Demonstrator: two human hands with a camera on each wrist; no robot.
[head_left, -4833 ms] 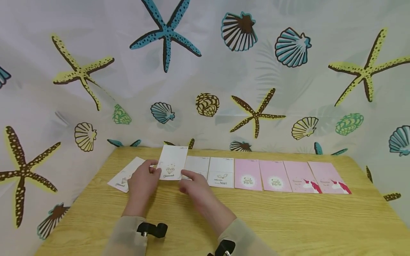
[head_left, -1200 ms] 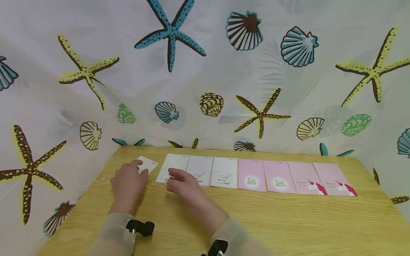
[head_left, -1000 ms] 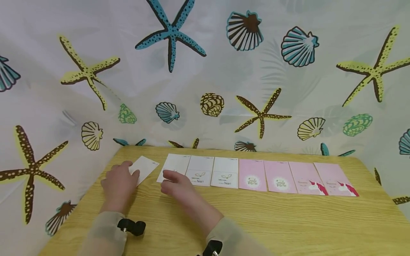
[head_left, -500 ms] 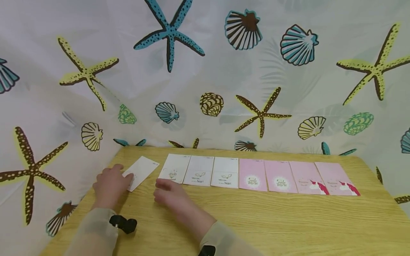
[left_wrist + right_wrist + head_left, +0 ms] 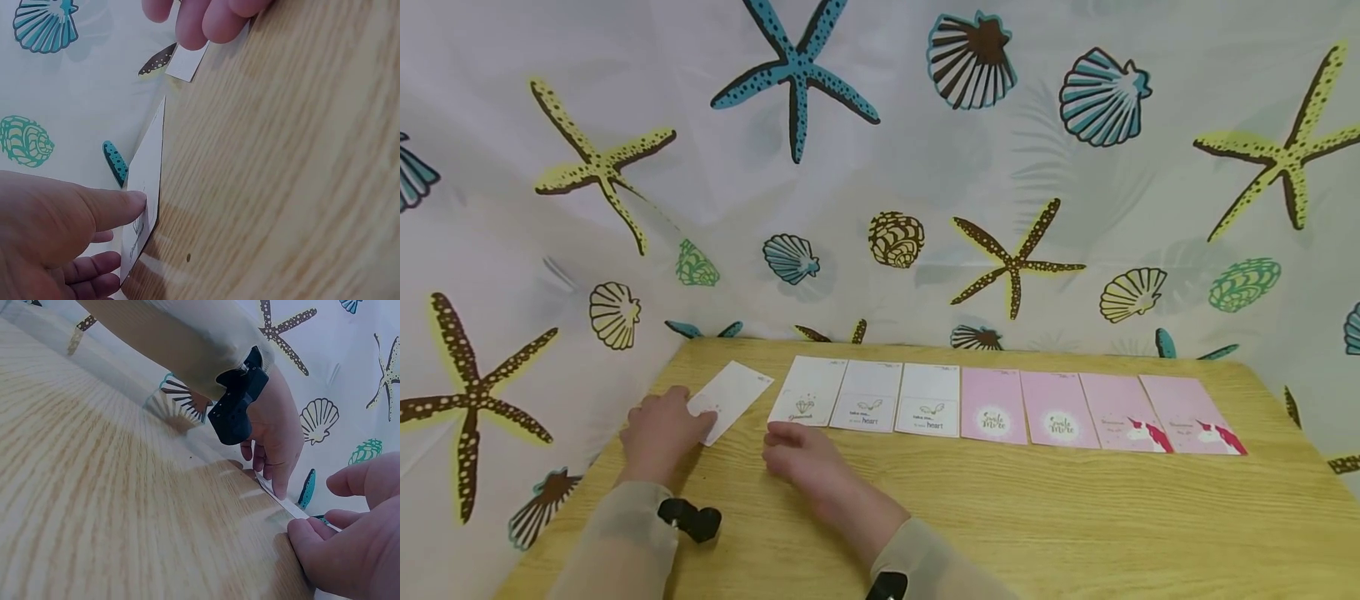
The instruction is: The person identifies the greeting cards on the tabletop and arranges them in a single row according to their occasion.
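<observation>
A white card (image 5: 733, 400) lies slanted at the table's left end; my left hand (image 5: 658, 437) grips its near-left edge. In the left wrist view the thumb (image 5: 119, 209) presses the face of this white card (image 5: 147, 165), over part of a small printed drawing, and the other fingers are at its edge. My right hand (image 5: 823, 475) hovers just in front of a white diamond card (image 5: 811, 383), fingers loosely bent and holding nothing. The right wrist view shows the slanted card (image 5: 291, 507) edge-on beyond that hand.
Right of the diamond card, the row continues with two white "heart" cards (image 5: 868, 379), two pink "Smile More" cards (image 5: 990, 387) and two pink unicorn cards (image 5: 1123, 400). They lie on a wooden table (image 5: 1037, 517). A curtain (image 5: 880, 167) with starfish and shells hangs behind.
The diamond card, earlier lifted by both hands, now lies at the row's left end. My left hand has moved left to the slanted card; my right hand has drawn back slightly toward me.
</observation>
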